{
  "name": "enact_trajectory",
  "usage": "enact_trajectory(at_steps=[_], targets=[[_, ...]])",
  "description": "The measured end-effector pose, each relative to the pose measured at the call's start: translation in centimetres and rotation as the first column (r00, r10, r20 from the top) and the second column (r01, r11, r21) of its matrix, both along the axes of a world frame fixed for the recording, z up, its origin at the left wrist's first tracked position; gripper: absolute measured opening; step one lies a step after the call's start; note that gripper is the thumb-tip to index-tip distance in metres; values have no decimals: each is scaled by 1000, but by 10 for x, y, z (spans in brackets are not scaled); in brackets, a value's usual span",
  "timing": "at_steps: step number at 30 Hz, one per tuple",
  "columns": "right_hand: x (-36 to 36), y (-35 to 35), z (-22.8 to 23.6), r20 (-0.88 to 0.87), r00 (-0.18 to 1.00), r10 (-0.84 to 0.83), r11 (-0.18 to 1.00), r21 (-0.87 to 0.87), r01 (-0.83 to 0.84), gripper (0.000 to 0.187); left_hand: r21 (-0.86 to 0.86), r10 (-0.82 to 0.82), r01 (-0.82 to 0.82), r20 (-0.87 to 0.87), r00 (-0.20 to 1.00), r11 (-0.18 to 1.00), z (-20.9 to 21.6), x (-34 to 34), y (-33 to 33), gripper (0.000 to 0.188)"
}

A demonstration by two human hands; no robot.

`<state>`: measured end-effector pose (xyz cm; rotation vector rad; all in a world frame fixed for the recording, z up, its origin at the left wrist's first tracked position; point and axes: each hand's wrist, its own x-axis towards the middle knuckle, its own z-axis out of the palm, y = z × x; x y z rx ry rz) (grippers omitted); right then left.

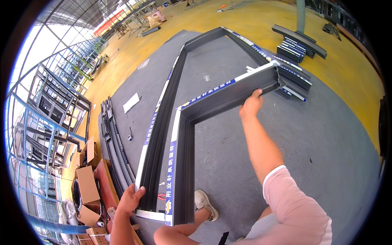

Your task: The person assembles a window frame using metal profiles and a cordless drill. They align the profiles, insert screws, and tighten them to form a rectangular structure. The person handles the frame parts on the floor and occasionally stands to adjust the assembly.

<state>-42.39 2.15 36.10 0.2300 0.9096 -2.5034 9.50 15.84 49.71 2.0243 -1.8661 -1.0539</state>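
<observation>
- Grasping with left hand [130, 200], at lower left, the near corner of a dark grey frame [187, 163], thumb toward its inner side.
- Grasping with right hand [251, 105] the lower edge of the same frame's cross length, close to its right-hand end, in a grip partly hidden from view.
- Below the frame, a bent bare knee [171, 235] and a pale shoe [206, 206].
- Just beside the frame's near end, a red-handled tool [161, 197], too small to identify.
- Stretching from the hands away over a grey floor [228, 163]: the frame, angled in outline, with white and blue film [208, 94] along its edges.
- At left, open cardboard boxes [86, 183] next to a reddish-brown board [107, 181].
- Beyond the board, long dark profiles [116, 139] laid side by side.
- Between profiles and frame, a small blue-and-silver item [130, 136] and, farther off, a white sheet [131, 103].
- Past the right hand, a pile of film-edged lengths [296, 77].
- Farther out, on yellow floor [351, 81], another stack [290, 50] near a greenish post [301, 18].
- Along the far left, blue metal racks [52, 151] with dark assembled frames [51, 108].
</observation>
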Motion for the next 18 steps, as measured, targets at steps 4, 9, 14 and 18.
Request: enact_trajectory(at_steps=[4,9,14,18], targets=[[37,14,-42,120,990,77,997,16,-80,47,-23,-21,28,269,963,999,43,1,-19,53],[76,10,-56,210,957,200,973,-160,-168,46,-218,51,13,285,957,976,39,44,-53,51],[95,7,-75,268,938,218,954,-264,-146,54,-235,31,54,342,939,970,70,37,-62,51],[107,6,-102,316,920,231,949,-282,-141,55,-261,58,61,427,902,963,103,26,-68,48]])
